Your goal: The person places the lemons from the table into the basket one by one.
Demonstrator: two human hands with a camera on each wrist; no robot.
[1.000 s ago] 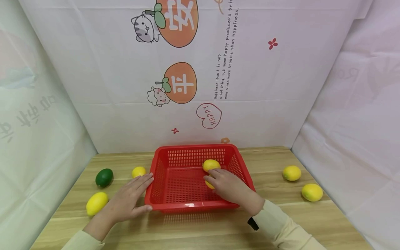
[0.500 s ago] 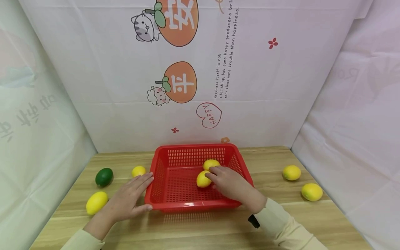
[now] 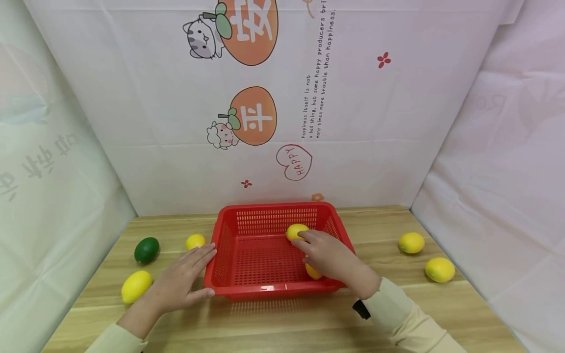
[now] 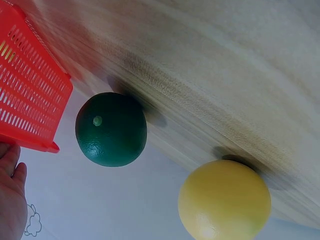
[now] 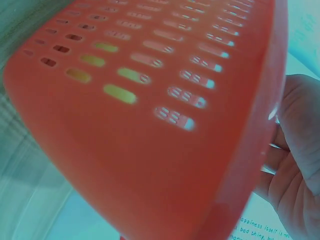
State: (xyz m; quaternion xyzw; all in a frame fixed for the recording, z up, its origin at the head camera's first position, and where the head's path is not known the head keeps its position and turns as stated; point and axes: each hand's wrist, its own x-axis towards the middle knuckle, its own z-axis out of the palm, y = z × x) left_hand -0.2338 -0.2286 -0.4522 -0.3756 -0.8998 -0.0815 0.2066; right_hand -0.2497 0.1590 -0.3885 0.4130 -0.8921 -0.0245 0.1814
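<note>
A red slotted plastic basket (image 3: 271, 289) stands on the wooden table. Along its left rim lie the straight fingers of my left hand (image 3: 178, 282), also at the edge of the left wrist view. My right hand (image 3: 328, 255) reaches into the basket's right side, fingers loosely bent. Its fingertips overlap the lemon (image 3: 295, 232) at the back of the basket. A second lemon (image 3: 314, 272) lies under the thumb side of this hand, partly hidden by it. The right wrist view has yellow showing through the basket's slots, with the right hand (image 5: 300, 155) beyond the rim.
Left of the basket are a dark green lime-like fruit (image 3: 147, 250), a lemon (image 3: 137, 287) and another lemon (image 3: 195, 241) close to the left fingers. Two lemons, one farther back (image 3: 411, 242) and one nearer (image 3: 440, 270), lie to the right. White printed cloth (image 3: 353, 162) encloses the table.
The nearer lemon in the basket first shifted left into view, then right and toward the front, under my right hand. That hand moved slightly right. My left hand stays at the rim.
</note>
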